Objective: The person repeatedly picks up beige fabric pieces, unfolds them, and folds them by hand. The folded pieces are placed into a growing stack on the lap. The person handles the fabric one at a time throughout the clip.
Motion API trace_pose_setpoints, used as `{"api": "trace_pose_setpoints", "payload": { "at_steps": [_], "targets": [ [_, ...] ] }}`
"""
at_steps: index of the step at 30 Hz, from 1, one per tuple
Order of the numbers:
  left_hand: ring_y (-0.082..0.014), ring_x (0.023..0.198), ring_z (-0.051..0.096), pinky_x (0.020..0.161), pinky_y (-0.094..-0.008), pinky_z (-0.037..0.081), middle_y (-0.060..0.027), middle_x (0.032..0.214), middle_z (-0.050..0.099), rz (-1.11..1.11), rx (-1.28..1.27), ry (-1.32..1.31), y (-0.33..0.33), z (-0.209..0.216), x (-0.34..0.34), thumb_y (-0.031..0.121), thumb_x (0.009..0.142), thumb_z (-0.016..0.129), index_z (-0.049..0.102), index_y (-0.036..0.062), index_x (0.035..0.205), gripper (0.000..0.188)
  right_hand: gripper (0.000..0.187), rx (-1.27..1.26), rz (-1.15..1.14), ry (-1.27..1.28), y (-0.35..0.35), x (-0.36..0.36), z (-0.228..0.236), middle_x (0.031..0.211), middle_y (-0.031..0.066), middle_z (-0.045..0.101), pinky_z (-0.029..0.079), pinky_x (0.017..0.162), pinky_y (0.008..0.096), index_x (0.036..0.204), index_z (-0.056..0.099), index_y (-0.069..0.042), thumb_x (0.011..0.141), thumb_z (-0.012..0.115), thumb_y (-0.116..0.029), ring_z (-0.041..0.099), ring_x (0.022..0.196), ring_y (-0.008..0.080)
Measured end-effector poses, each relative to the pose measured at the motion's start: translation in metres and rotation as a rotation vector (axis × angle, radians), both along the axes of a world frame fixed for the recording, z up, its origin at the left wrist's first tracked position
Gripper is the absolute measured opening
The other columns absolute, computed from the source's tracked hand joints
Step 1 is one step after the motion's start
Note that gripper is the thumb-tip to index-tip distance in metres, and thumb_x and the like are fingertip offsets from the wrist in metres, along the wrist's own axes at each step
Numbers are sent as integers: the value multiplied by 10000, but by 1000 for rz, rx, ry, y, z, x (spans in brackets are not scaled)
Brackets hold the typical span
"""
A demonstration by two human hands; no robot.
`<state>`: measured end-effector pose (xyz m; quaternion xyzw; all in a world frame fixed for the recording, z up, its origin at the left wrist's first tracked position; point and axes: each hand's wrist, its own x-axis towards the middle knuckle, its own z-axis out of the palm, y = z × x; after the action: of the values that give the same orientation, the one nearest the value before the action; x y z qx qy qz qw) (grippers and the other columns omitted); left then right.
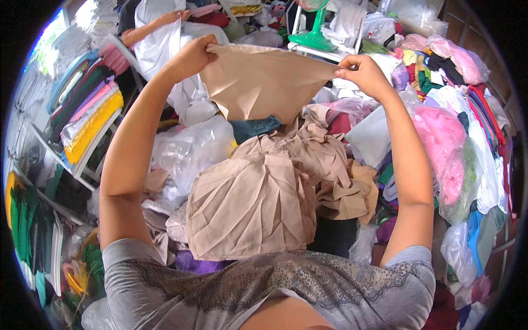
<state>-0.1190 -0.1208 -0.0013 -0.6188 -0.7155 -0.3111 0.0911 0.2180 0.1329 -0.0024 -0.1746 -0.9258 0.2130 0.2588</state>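
Stretched out in front of me is a beige cloth (264, 77), held up by its two upper corners. My left hand (193, 56) pinches one corner, and my right hand (360, 74) pinches the other between thumb and fingers. The cloth's lower edge hangs above a heap of crumpled beige fabric (316, 146). Nearer to my body lies a stack of similar beige cloths (247, 206), creased and roughly squared. Beside the heap, a dark teal cloth (256, 129) shows under the hanging piece.
Clear plastic bags (192, 151) lie left of the stack. Folded coloured fabrics (91, 121) sit on a white rack at the left. A green fan base (316, 39) stands at the back. Pink bagged cloth (440, 148) is piled at the right. Another person's arm (154, 27) reaches over white fabric.
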Motion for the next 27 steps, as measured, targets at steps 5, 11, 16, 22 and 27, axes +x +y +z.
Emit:
{"api": "trace_pose_setpoints", "payload": {
  "at_steps": [5,11,16,22,27],
  "targets": [
    [-362,826,579,744,-403,461,-173,841,563,13,-22,44,-95,-53,29,141,797,685,526,-4,971,277,162,233,294,191,-60,20,-64,1227,51,660,457,695,270,825,636,-13,815,758,-119,551,774,103],
    [-335,899,572,784,-392,466,-140,895,543,-2,-373,-310,-220,-172,99,-15,689,660,541,16,893,239,148,-250,640,-144,-147,66,-181,1020,133,708,545,836,359,850,674,-5,707,705,23,694,952,285],
    [-358,933,581,809,-413,479,-127,907,586,53,-535,-438,-265,-228,140,-25,680,685,570,22,886,241,127,-387,633,-258,-180,79,-229,848,116,671,528,695,358,861,676,4,742,720,17,668,793,271],
    [-337,968,585,843,-429,471,-108,917,601,-3,-671,-358,-281,-215,144,-13,691,661,597,46,878,206,132,-412,621,-289,-184,98,-207,822,126,634,520,681,397,875,677,-25,759,728,-63,649,769,330],
    [-322,1075,577,936,-415,452,-99,1028,628,-59,-901,-336,-272,-195,153,34,706,683,639,87,987,289,181,-394,693,-555,-193,98,-205,827,115,659,522,676,356,905,704,-29,761,761,-123,667,762,286]
  ]
}}
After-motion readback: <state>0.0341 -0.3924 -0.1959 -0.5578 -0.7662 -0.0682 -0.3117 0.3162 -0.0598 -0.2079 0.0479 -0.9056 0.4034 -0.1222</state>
